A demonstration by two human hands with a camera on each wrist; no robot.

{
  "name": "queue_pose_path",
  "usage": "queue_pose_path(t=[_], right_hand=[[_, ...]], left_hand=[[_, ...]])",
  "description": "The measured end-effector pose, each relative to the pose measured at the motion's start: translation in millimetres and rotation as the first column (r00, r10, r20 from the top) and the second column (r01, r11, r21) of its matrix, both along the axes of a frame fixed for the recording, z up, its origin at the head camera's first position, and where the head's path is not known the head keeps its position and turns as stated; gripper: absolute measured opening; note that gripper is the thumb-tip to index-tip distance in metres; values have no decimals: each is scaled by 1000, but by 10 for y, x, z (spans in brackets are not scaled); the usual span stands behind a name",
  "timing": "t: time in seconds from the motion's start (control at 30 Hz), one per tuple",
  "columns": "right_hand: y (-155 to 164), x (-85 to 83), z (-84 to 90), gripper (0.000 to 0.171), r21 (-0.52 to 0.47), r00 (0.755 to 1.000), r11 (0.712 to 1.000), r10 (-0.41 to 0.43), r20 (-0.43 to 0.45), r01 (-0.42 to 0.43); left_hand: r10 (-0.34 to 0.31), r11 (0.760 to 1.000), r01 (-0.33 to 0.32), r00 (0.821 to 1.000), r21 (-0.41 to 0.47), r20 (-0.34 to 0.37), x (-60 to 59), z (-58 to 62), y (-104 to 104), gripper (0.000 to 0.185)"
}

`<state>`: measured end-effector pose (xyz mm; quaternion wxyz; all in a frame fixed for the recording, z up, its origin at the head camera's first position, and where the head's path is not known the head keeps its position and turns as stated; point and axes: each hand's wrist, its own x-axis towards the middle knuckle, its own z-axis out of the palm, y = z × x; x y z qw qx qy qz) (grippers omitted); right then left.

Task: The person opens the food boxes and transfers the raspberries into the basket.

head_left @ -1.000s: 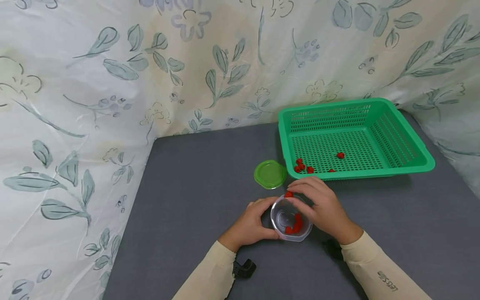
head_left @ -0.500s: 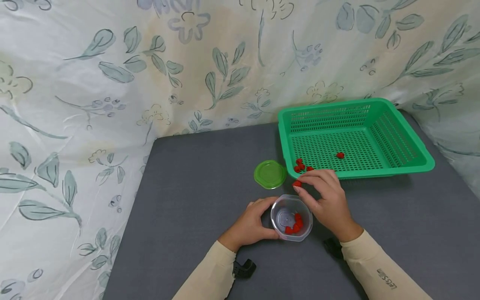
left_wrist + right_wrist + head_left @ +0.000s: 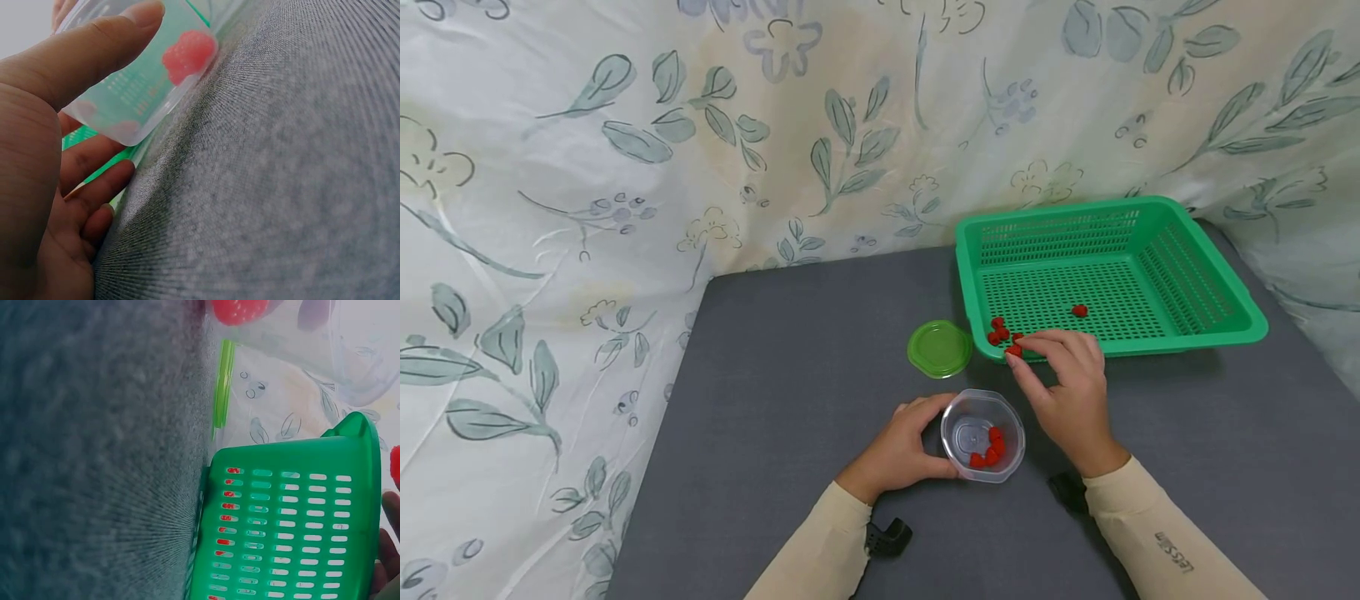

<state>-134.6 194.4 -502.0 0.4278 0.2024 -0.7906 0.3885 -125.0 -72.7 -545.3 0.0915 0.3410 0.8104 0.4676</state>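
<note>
A small clear plastic cup (image 3: 982, 435) stands on the grey table with a few red berries (image 3: 987, 454) inside; the left wrist view shows the clear cup (image 3: 134, 87) and its red berries (image 3: 189, 55) from the side. My left hand (image 3: 904, 444) holds the cup's left side with thumb and fingers curled round it. My right hand (image 3: 1063, 383) pinches one red berry (image 3: 1014, 351) at the near rim of the green basket (image 3: 1187, 325). Several more red berries (image 3: 1000, 329) lie in the basket's near left corner.
A green round lid (image 3: 940, 347) lies flat on the table left of the basket. Floral cloth hangs behind and to the left. The basket (image 3: 294, 519) and lid (image 3: 222, 387) fill the right wrist view.
My right hand has carried a red berry from over the cup up and right to the basket's near rim. The left hand and cup have stayed put.
</note>
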Motion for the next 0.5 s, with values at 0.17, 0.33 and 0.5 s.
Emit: queue_pose_path(t=[0.17, 0.33, 0.5], right_hand=[[28, -15, -23, 32, -3, 999, 1000, -21, 25, 21], [39, -16, -23, 27, 3, 997, 999, -50, 50, 50], [28, -10, -6, 31, -8, 995, 997, -74, 72, 75]], left_hand=[[-3, 1000, 3, 1000, 1, 6, 3, 8, 3, 93], [-2, 1000, 2, 1000, -1, 7, 3, 5, 6, 94], [-3, 1000, 3, 1000, 4, 1, 4, 4, 5, 94]])
